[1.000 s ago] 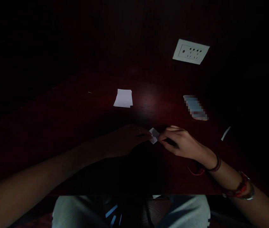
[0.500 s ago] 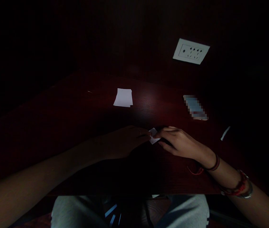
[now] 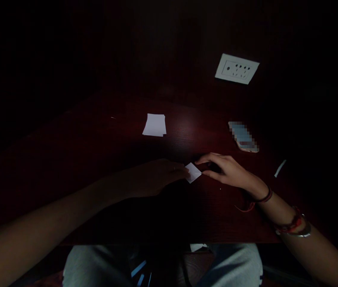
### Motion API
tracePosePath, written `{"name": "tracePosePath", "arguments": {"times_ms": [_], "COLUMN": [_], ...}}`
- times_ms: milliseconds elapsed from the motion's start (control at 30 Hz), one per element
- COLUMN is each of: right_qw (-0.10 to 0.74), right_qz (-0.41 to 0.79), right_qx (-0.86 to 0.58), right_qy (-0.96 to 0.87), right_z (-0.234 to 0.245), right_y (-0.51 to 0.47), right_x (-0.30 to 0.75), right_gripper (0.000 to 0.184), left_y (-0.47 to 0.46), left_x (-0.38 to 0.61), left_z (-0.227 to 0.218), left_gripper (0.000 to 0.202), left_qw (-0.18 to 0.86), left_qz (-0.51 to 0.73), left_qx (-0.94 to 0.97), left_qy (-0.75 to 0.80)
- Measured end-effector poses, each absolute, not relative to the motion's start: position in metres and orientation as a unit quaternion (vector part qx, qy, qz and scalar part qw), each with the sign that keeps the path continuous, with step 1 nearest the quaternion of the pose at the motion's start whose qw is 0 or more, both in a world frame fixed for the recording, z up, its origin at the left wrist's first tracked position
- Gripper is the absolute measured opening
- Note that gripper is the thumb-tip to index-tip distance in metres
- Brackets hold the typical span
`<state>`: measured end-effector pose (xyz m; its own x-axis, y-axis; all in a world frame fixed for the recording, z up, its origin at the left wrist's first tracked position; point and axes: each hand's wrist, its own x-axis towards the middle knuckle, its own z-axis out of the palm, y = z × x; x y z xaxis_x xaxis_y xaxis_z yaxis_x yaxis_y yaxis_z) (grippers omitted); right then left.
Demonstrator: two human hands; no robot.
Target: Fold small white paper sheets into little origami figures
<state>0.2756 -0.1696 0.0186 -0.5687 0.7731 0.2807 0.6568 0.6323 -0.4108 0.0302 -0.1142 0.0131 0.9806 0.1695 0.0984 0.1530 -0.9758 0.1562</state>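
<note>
Resting on folded paper (image 3: 194, 173) just below frame centre, the left hand (image 3: 166, 175) hides whether it grips; the right hand (image 3: 229, 170) is spread, thumb at the paper's corner. Steady pressure should prevent slipping.

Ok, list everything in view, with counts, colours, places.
table: one, dark red, centre
folded paper: one, white, centre
paper stack: one, white, farther back
phone: one, bluish screen, right
strip: one, white, far right
sliver: one, pale, table left
speck: one, pale, near right
socket: one, white, upper right
scrap: one, white, below table edge
narrow strips: three, blue, below table
bracelets: several, red and dark, lower right
ring: one, colour unclear, left of folded paper
jeans: two legs, pale blue, bottom
left grip: one, in shadow, fingers on folded paper
right grip: one, dimly lit, thumb near paper's corner
</note>
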Motion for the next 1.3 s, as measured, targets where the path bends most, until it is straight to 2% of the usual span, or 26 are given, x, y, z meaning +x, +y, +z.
{"name": "tracePosePath", "arguments": {"times_ms": [200,433,600,767,967,1300], "right_qw": [0.212,0.210,0.230,0.248,0.248,0.271], "right_qz": [0.179,0.240,0.239,0.171,0.189,0.211], "right_qx": [-0.403,-0.385,-0.395,-0.412,-0.419,-0.443], "right_qy": [-0.872,-0.866,-0.857,-0.860,-0.853,-0.828], "right_z": [0.019,0.020,0.019,0.017,0.016,0.013], "right_y": [-0.164,-0.163,-0.164,-0.164,-0.164,-0.160], "right_x": [0.279,0.280,0.278,0.272,0.270,0.265], "right_gripper": [0.025,0.034,0.024,0.016,0.019,0.022], "left_y": [-0.115,-0.116,-0.113,-0.114,-0.118,-0.117], "left_x": [0.031,0.028,0.029,0.031,0.035,0.038], "left_z": [0.010,0.012,0.008,0.015,0.019,0.011], "left_gripper": [0.057,0.063,0.062,0.060,0.050,0.047], "left_qw": [0.051,0.065,0.070,0.072,0.049,0.028], "left_qz": [0.055,0.061,0.065,0.065,0.062,0.080], "left_qx": [0.995,0.995,0.995,0.995,0.996,0.995], "left_qy": [0.067,0.046,0.024,0.031,0.044,0.049]}}
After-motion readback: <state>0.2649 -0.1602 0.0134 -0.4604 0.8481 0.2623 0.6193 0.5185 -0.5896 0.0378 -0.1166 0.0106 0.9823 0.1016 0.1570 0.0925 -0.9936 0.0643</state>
